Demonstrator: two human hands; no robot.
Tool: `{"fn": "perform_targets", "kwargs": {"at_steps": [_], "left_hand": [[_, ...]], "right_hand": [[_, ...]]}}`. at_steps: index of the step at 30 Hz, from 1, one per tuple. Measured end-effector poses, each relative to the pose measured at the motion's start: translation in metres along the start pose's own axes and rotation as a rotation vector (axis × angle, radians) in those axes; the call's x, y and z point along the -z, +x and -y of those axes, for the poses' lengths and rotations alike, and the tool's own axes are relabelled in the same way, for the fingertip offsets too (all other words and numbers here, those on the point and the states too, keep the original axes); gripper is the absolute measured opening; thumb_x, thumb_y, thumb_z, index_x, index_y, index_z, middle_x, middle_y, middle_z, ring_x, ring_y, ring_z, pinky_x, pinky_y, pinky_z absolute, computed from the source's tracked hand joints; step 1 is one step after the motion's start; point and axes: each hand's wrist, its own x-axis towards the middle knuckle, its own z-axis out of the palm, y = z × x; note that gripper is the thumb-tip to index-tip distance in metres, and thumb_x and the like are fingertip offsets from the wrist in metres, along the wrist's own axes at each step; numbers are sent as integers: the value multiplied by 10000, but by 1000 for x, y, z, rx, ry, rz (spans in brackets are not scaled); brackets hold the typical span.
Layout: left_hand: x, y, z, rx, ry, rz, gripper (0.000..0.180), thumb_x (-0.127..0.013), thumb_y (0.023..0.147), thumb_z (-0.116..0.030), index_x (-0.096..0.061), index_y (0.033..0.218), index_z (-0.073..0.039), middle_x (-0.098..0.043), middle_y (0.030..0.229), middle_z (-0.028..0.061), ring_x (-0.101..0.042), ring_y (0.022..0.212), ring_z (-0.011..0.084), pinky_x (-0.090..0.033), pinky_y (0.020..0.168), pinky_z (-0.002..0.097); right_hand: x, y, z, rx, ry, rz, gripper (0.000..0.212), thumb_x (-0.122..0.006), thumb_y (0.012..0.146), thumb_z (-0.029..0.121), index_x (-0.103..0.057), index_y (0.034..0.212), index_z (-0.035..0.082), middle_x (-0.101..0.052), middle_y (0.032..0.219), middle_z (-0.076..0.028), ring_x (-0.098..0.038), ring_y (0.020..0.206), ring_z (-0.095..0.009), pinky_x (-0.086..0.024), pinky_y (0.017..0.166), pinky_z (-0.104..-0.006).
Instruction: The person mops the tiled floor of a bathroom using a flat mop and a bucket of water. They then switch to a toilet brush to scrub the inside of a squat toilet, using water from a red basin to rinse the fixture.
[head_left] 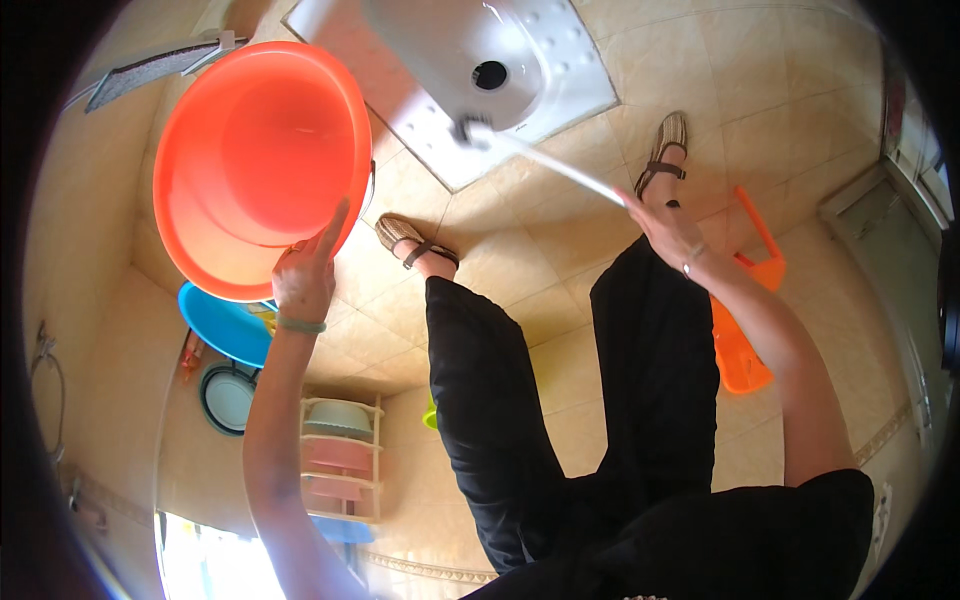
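Observation:
At the upper left, my left hand (305, 280) grips the rim of a large orange-red bucket (265, 150), which is tilted so its inside shows. I cannot tell whether there is water in it. My right hand (668, 238) is closed around the end of a white-handled scrub brush (560, 165). The dark bristle head of the brush is over the near edge of a white squat toilet (575, 85) set in the floor, blurred by motion. Whether the bristles touch it is unclear. The round drain hole lies beyond the brush head.
My sandalled feet stand on tan floor tiles (515, 240). At right is an orange plastic stool (745, 350). A blue basin (215, 325), a grey-green basin (230, 398) and a shelf rack (377, 460) of basins are at lower left. A flat mop head (155, 75) hangs upper left.

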Motion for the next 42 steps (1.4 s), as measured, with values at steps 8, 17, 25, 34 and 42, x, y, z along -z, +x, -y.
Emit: {"fn": "perform_targets", "kwargs": {"at_steps": [8,17,25,34,42], "left_hand": [[-1,3,1,13,-8,57,822,-603,666,54,-399,1385,-287,-670,952,41,-637,709,225,-528,635,313],[8,11,-7,-31,-35,-3,812,-599,662,61,-409,1383,-262,-673,965,53,-643,761,219,-523,664,317],[8,7,-4,-13,-17,38,801,-598,654,57,-419,1379,-234,-672,980,51,-645,771,207,-522,654,312],[2,5,2,-36,-72,22,848,-613,656,74,-374,1401,-254,-660,946,118,-639,729,266,-519,622,344],[4,9,-4,-60,-85,6,855,-595,648,77,-375,1401,-264,-664,972,93,-636,721,243,-522,608,332]], "right_hand": [[37,109,38,9,-119,79,528,-405,945,132,-296,1405,366,-580,662,-90,-572,525,-250,-484,517,-373],[118,256,114,-127,292,-179,352,-282,994,352,-369,1335,331,-624,691,-89,-614,591,-250,-483,555,-390],[-40,79,36,8,290,5,444,-399,977,221,-323,1389,367,-534,644,-109,-558,514,-244,-459,479,-368],[53,200,58,-26,-70,-11,459,-360,989,263,-250,1421,372,-554,627,-88,-515,423,-207,-382,358,-320],[73,248,108,-81,282,-32,388,-282,998,330,-304,1384,354,-624,694,-90,-615,557,-227,-480,520,-360]]}}
